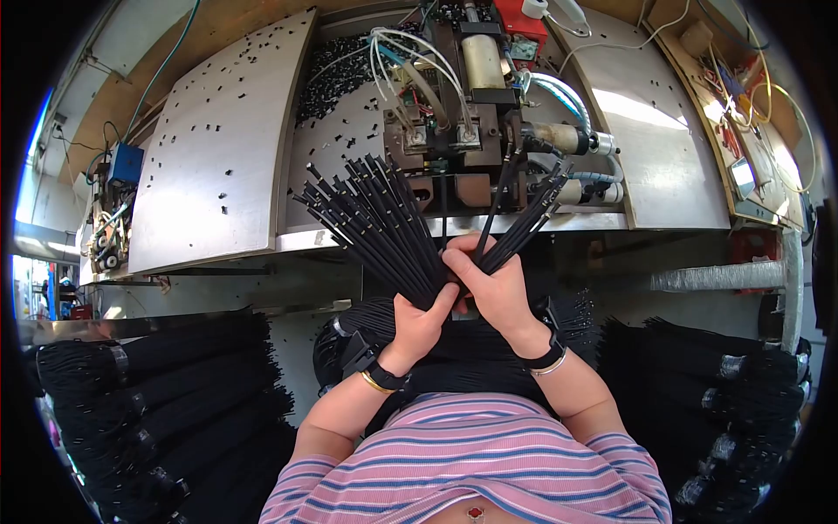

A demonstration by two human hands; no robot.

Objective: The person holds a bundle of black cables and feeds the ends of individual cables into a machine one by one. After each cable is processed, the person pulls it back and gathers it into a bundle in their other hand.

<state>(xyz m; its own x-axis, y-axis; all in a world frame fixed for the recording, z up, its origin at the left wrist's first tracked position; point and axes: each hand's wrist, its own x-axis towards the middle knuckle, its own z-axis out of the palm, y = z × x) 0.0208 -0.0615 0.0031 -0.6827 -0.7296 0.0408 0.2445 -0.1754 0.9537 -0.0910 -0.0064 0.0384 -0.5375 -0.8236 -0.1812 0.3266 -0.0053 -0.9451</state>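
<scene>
My left hand [420, 328] is closed around a thick bundle of thin black rods [375, 227], which fan out up and to the left with small light bands near their tips. My right hand [497, 293] grips a smaller bundle of the same rods [529, 225], pointing up and right. Between the bundles a single black rod [444, 208] runs upright from my right fingers to the front of the machine [474, 137]. My hands meet at the thumbs, just in front of the metal bench edge [340, 234]. The rods' lower ends are hidden behind my hands.
Large bundles of black strands lie at left [175, 384] and right [690, 393], with more across my lap. Small black pieces [336, 87] are scattered over the bench. Hoses [559, 92] and a cylinder [483, 63] belong to the machine. A wrapped bar [720, 277] juts in at right.
</scene>
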